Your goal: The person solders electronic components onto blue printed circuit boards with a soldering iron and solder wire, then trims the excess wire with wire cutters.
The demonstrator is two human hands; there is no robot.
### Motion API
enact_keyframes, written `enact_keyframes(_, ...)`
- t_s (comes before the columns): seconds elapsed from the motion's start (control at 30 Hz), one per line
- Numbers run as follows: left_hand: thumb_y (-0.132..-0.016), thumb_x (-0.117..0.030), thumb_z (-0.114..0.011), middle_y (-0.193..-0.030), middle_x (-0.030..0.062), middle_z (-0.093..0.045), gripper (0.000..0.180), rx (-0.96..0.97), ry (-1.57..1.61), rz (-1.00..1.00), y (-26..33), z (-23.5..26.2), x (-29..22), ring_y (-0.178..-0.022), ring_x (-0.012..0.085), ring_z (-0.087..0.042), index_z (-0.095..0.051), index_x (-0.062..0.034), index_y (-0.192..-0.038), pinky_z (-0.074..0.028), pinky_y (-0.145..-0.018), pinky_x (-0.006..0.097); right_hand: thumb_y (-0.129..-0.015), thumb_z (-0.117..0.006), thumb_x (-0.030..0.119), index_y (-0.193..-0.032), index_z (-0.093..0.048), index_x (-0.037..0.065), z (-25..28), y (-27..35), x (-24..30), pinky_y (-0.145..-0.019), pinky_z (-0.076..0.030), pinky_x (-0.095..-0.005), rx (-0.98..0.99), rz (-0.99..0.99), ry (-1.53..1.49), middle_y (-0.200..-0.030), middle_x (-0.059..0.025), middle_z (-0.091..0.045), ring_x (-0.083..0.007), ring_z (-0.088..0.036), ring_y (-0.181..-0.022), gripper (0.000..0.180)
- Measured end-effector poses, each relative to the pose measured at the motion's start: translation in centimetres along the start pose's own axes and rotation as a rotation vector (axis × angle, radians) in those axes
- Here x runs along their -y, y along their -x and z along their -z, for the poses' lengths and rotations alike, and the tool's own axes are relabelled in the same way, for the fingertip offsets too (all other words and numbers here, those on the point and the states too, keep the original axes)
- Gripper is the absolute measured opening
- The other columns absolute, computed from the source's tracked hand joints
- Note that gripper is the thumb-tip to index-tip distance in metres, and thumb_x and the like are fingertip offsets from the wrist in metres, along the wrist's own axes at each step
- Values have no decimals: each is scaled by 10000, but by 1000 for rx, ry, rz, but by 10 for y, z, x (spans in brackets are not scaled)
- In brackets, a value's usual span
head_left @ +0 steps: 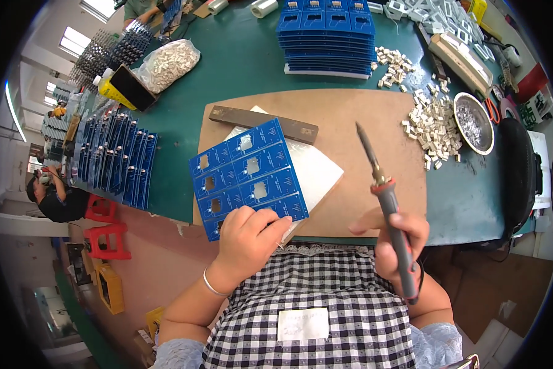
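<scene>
Blue rectangular circuit-board panel [247, 176] lies tilted on a white slab [313, 172] atop the brown wooden work board [362, 117]; left hand [247, 241] pinches its near edge. Right hand [399, 243] clasps a grey-handled soldering iron [387, 203], tip raised over that board.

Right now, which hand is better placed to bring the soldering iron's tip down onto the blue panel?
The right hand: it already grips the soldering iron, tip raised above the brown board. The left hand is busy, its fingers holding the near edge of the blue circuit-board panel.
</scene>
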State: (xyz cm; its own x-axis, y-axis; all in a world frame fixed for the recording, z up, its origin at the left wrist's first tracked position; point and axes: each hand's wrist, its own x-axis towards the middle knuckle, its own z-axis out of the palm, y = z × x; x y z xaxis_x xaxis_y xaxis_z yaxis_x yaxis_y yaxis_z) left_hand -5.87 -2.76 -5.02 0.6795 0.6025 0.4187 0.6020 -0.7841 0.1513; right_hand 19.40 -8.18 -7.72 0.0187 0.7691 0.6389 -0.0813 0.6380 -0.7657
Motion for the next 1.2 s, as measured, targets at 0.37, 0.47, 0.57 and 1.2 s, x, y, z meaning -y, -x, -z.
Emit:
enact_keyframes(0.37,-789,-49,-592,-922,87,-563,225,151,297,194,-6,19,8,-876,286,-465,-545,-64,-1008,-348,-815,393,-911,-558,184,-1201,-466,16,9,27,25,-760,-516,-439,26,-139,192,-893,-190,-603,-274,-630,-764,348)
enact_keyframes(0.47,-807,-34,-591,-896,87,-542,220,180,261,253,-11,17,4,-855,286,-457,-531,-61,-1016,-349,-805,390,-846,-612,93,-1157,-504,-9,0,35,24,-663,-525,-372,-16,-149,104,-860,-176,-637,-252,-645,-715,345)
enact_keyframes(0.57,-823,-25,-593,-902,91,-537,221,163,221,284,-15,22,-1,-820,285,-456,-515,-57,-1027,-365,-776,389,-802,-655,47,-1109,-545,-28,-11,42,21,-557,-521,-329,-196,-177,-8,-801,-145,-653,-229,-649,-617,334)
enact_keyframes(1.2,-684,-47,-717,-767,3,-580,194,-66,141,154,-6,0,3,-707,193,-534,-599,-111,-825,-364,-690,356,-741,-702,81,-920,-614,-35,-10,22,36,-517,-494,-329,22,-248,295,-711,-134,-644,-248,-614,-552,231)
